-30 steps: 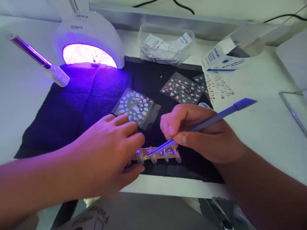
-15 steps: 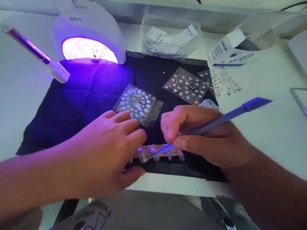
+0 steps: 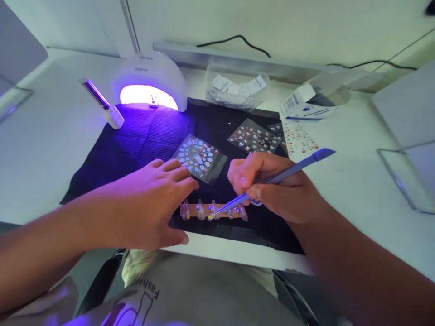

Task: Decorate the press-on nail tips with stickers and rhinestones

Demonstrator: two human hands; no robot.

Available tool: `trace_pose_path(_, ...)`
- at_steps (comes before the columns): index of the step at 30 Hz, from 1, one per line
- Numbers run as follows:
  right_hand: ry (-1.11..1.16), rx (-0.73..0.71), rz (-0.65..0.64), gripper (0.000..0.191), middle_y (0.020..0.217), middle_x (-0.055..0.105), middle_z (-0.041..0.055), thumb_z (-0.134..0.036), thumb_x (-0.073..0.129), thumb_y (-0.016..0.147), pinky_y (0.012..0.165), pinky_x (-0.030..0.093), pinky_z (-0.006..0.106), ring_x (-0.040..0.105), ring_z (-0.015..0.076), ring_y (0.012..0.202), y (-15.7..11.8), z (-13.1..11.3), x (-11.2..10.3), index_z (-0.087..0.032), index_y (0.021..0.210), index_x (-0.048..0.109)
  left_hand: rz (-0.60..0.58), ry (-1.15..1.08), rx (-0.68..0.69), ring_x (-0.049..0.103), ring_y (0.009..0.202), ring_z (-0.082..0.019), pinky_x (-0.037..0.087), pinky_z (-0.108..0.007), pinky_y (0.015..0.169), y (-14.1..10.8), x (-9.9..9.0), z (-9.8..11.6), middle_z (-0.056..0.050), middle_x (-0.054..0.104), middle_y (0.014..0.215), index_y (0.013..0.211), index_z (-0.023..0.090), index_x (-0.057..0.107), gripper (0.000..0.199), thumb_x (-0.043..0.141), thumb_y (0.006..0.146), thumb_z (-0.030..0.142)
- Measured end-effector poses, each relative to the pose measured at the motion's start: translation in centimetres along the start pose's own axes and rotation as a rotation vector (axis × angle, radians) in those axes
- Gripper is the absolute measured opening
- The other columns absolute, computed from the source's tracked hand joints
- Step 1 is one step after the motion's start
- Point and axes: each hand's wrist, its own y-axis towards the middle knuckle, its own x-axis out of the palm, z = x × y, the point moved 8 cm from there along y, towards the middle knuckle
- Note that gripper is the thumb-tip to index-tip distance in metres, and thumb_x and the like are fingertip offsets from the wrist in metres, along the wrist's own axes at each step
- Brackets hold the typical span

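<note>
My right hand (image 3: 272,183) is closed around a blue-purple pointed tool (image 3: 292,171), its broad end slanting up to the right. The tool's tip touches or nearly touches a clear nail tip bearing a small yellow decoration (image 3: 210,217). Several clear nail tips are mounted across a pinkish strip (image 3: 220,211) lying on the black cloth (image 3: 163,147). My left hand (image 3: 158,199) rests at the strip's left end, fingers apart, with nothing visible in it. Just beyond its fingers lies a sticker sheet with white and coloured shapes (image 3: 196,156).
A glowing white lamp (image 3: 152,68) stands at the back left, beside a bottle-like applicator (image 3: 113,117). Behind the cloth are a clear box of alcohol pads (image 3: 238,93) and a white carton (image 3: 301,105). More sticker sheets (image 3: 254,136) lie at the right.
The view has pulled back and shifted. The tool tip and yellow decoration have moved right along the strip, to the middle nail tip. My left hand has moved left, uncovering the strip's left end.
</note>
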Motion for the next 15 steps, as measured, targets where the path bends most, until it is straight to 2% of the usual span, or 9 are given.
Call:
trace_pose_path(3, -0.045, 0.000, -0.019, 0.006, 0.067, 0.059, -0.0035, -0.019, 0.068, 0.087, 0.049, 0.047, 0.018, 0.057, 0.0092, 0.060, 0.0, -1.1, 0.2, -0.018, 0.083, 0.063, 0.099, -0.048, -0.062, 0.057, 0.103, -0.029, 0.048, -0.052, 0.091, -1.0, 0.8, -0.2, -0.007, 0.064, 0.108, 0.109, 0.020, 0.059, 0.040, 0.078, 0.077, 0.035)
trace_pose_path(5, -0.092, 0.029, -0.061, 0.005, 0.069, 0.058, -0.0036, -0.015, 0.066, 0.086, 0.049, 0.044, 0.018, 0.056, 0.0081, 0.060, 0.3, -1.5, 0.7, -0.018, 0.083, 0.063, 0.219, -0.129, -0.130, 0.054, 0.110, -0.029, 0.047, -0.052, 0.096, -1.9, 1.5, -0.4, -0.009, 0.062, 0.116, 0.113, 0.018, 0.056, 0.037, 0.072, 0.081, 0.028)
trace_pose_path(10, -0.154, 0.083, -0.223, 0.006, 0.072, 0.059, -0.0045, -0.009, 0.062, 0.081, 0.053, 0.044, 0.018, 0.056, 0.0059, 0.060, 2.6, -1.8, 1.7, -0.015, 0.080, 0.063, 0.459, -0.345, -0.250, 0.047, 0.123, -0.026, 0.043, -0.048, 0.107, -4.1, 3.1, -0.2, -0.010, 0.055, 0.130, 0.136, 0.020, 0.042, 0.058, 0.069, 0.084, 0.022)
trace_pose_path(15, -0.237, 0.126, -0.430, 0.008, 0.070, 0.056, -0.0058, -0.006, 0.059, 0.080, 0.053, 0.041, 0.017, 0.052, 0.0039, 0.059, 4.7, -1.0, 2.9, -0.014, 0.077, 0.061, 0.523, -0.475, -0.276, 0.045, 0.124, -0.025, 0.042, -0.044, 0.108, -4.0, 3.9, 1.0, -0.007, 0.054, 0.130, 0.138, 0.024, 0.042, 0.062, 0.073, 0.084, 0.024)
